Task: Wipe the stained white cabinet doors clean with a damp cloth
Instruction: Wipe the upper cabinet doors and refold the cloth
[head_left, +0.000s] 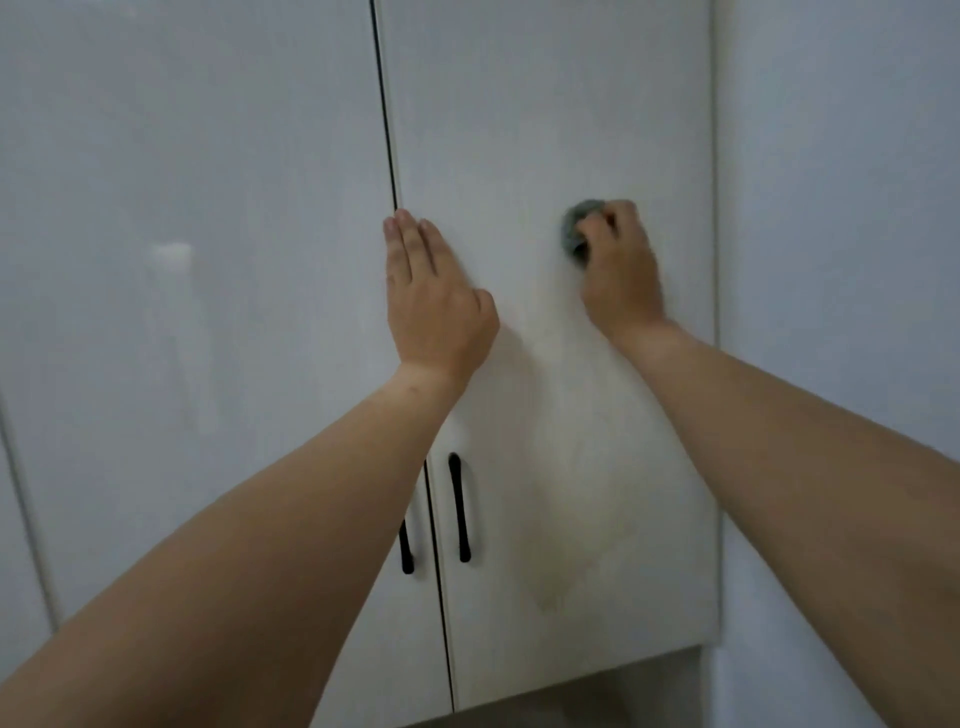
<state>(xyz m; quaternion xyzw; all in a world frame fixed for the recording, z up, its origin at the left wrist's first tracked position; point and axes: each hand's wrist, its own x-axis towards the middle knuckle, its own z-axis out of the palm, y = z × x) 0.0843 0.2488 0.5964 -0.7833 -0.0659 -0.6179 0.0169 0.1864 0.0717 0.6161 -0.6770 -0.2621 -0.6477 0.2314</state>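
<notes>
The right hand (618, 265) grips a small grey cloth (577, 228), bunched against the right cabinet door (545, 130) above its black handle (460, 509). The left hand (431, 296) lies flat with straight fingers, steadying that door near the gap. The cloth looks soft and light, best held wadded; balled up, it shows no clear long axis. The tall door runs vertically, facing the person.

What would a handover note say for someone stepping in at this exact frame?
Left hand: flat, fingers straight, pressed on the right door near the centre gap.
Right hand: grips the bunched grey cloth against the same door, mid-height.
Done: cannot tell how much is wiped.
Left: a faint yellowish stain lower on the right door, beside the black handle; then check the left door.
</notes>
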